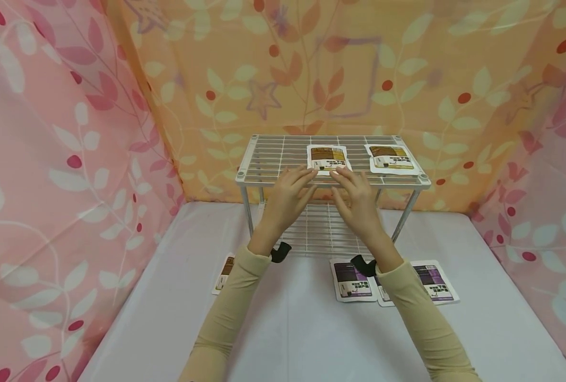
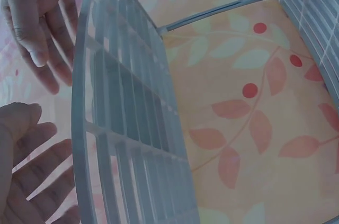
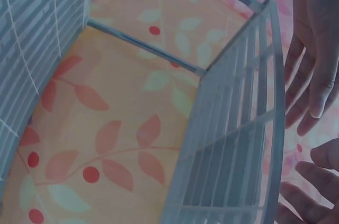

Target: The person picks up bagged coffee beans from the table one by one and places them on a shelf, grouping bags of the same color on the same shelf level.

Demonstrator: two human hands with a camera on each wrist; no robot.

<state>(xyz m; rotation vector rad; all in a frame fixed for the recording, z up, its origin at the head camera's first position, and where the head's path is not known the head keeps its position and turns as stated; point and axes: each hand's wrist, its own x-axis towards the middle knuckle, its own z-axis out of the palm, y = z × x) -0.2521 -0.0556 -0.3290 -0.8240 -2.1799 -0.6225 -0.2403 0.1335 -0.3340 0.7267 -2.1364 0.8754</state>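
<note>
1. Both arms, in pale green sleeves (image 1: 230, 313), reach forward from the near edge and slant inward; a black piece (image 1: 280, 252) sits at each wrist.
2. On the tabletop (image 1: 287, 329), purple packets (image 1: 354, 281) lie near and partly under view of the right arm; a brown packet (image 1: 223, 273) lies partly hidden behind the left sleeve.
3. The left hand (image 1: 285, 199) and right hand (image 1: 359, 204) face each other before a wire rack (image 1: 273, 159), wrists raised, thumbs apart from the fingers. Both are released, fingers loosely extended.
4. The middle packet (image 1: 329, 156) lies flat on the top shelf, fingertips at its near edge; whether they touch it cannot be told.
5. To its right, well apart from the left end, lies another packet (image 1: 391, 158).
6. A flowered cloth (image 1: 263, 69) hangs behind.
</note>
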